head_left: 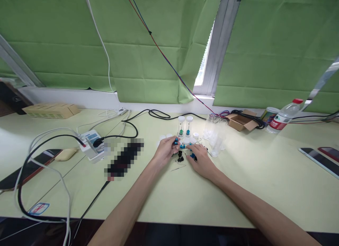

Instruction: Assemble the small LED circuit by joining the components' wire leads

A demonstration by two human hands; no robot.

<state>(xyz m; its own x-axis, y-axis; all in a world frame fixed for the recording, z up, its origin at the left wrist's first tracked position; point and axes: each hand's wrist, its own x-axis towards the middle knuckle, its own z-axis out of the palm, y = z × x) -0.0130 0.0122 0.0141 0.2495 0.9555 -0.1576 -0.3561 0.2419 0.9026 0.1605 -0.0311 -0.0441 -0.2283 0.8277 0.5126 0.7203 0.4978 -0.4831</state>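
Clutter rings the spot where we work on the pale green tabletop (265, 189). Toward the far edge stand two clear tubes with white caps (184, 126), one with a green piece inside and one with a blue, and just right of them a cluster of clear plastic cups (215, 136). An open cardboard box (242, 121) and a water bottle (284, 119) lying on its side sit nearer the far right corner. A white power strip (91, 142) with black and white cables lies toward the left edge, and a long flat box (51, 110) rests at the far left corner. A thin metal pin (177, 168) lies on the tabletop just short of our hands.

Both our forearms reach in from the near edge and meet near the middle. Our left hand (165, 150) is curled, fingertips pinched on a small blue piece (176, 141) held just above the tabletop. Our right hand (201, 159) lies palm down, fingers bent over another small blue part (192, 155); we cannot tell whether it grips it. Small black parts (180, 156) lie between the two hands.
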